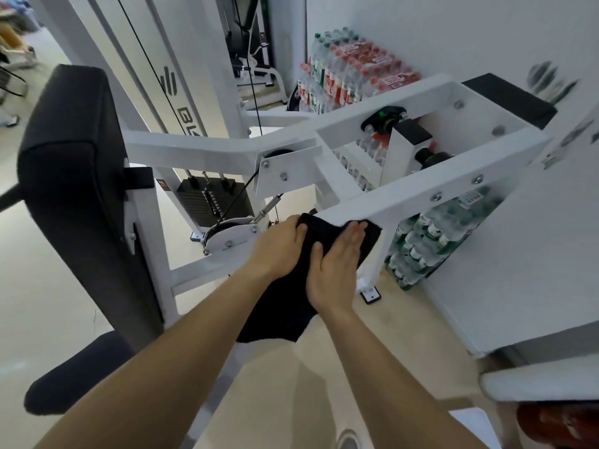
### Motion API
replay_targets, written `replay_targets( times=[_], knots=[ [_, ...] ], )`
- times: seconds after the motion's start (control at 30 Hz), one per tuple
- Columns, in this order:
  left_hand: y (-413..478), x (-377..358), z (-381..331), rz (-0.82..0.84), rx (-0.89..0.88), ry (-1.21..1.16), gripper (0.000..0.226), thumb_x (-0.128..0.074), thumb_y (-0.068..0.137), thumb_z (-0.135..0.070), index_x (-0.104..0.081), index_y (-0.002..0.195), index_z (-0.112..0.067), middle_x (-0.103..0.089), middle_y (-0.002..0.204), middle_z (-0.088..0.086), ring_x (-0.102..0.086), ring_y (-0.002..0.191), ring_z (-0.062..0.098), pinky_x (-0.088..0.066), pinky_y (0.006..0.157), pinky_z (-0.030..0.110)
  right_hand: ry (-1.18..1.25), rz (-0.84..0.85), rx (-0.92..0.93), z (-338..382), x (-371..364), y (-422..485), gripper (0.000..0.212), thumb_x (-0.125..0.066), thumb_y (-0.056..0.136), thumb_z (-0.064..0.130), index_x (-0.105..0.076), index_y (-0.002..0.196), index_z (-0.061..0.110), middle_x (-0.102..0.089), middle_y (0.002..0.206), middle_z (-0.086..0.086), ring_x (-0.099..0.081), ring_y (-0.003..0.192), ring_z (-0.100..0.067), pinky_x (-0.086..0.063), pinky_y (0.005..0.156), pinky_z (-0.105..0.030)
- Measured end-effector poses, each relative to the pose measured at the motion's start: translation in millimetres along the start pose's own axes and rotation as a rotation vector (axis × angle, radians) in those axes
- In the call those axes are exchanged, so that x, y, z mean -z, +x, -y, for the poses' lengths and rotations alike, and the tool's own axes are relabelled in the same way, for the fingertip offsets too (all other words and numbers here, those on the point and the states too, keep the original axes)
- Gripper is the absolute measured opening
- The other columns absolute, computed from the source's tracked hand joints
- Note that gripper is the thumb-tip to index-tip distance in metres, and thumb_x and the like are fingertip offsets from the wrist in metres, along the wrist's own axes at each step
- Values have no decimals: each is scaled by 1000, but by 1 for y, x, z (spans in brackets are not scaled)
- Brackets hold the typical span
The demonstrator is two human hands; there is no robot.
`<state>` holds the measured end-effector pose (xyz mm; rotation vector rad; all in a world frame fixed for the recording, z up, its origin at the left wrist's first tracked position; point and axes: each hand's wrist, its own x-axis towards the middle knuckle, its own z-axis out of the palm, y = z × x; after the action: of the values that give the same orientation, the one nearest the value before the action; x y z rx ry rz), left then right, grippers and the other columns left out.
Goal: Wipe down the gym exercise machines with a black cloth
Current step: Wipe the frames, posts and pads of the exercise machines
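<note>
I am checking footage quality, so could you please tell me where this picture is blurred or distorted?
Head view: the wide lens bows the frame; head view, right side: the wall marks and bottles are smeared; head view, centre: the cloth, left hand and right hand look fairly sharp, under soft, even light without glare.

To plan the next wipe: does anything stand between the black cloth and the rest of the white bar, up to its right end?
Nothing blocks it. The black cloth lies against the white bar, held there by the left hand and right hand. Only two bolt heads stick out of the bar's face further right.
</note>
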<state>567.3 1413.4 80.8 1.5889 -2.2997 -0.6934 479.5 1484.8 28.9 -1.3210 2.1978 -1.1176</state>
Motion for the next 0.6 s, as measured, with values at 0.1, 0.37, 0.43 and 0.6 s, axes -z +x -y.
replay_targets(
  times=[0.1,0.37,0.43,0.6],
  knots=[
    [13,-7,-13,-17,65,86,40,-28,108,-36,-58,115,-10,-67,114,22,-60,108,42,-43,85,44,-317,-59,149,-12,24,30,68,-19,103,40,-3,156,0,4,165,-16,5,153,-28,0,124,-39],
    [53,-20,-65,-108,238,76,37,-32,105,-31,-63,106,-11,-68,110,14,-64,103,36,-44,78,38,-728,231,366,-7,67,121,67,-23,103,43,-14,156,3,-22,162,-17,-19,150,-28,-9,124,-41],
    [61,-21,-74,-110,306,34,33,-35,105,-30,-63,107,-12,-68,112,12,-63,104,34,-40,76,36,-742,302,386,-4,69,138,67,-22,103,43,-11,156,2,-29,158,-17,-30,145,-29,-16,122,-41],
    [97,-13,-88,-66,445,-278,28,-44,103,-25,-61,112,-6,-63,122,17,-57,115,36,-38,80,34,-705,462,311,4,70,182,58,-19,105,44,-23,147,5,-63,125,-17,-62,106,-36,-39,79,-45]
  ],
)
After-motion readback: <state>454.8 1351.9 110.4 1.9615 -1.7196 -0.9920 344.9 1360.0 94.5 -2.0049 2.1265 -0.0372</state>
